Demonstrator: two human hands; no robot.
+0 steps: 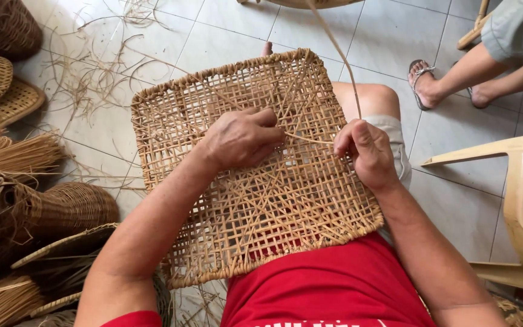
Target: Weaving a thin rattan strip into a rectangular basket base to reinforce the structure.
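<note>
A flat rectangular woven rattan panel with an open lattice rests on my lap, tilted toward me. My left hand presses on its upper middle, fingers curled onto the weave. Pinched in my right hand, near the panel's right edge, is a thin rattan strand. The strand runs from the weave by my left fingers to my right hand, then rises up and out of the top of the view. My bare knee shows beyond the panel.
Woven baskets and bundles of rattan crowd the floor at left, with loose strands scattered on the grey tiles. Another person's sandalled feet stand at upper right. A cream plastic chair holding a red tool stands at right.
</note>
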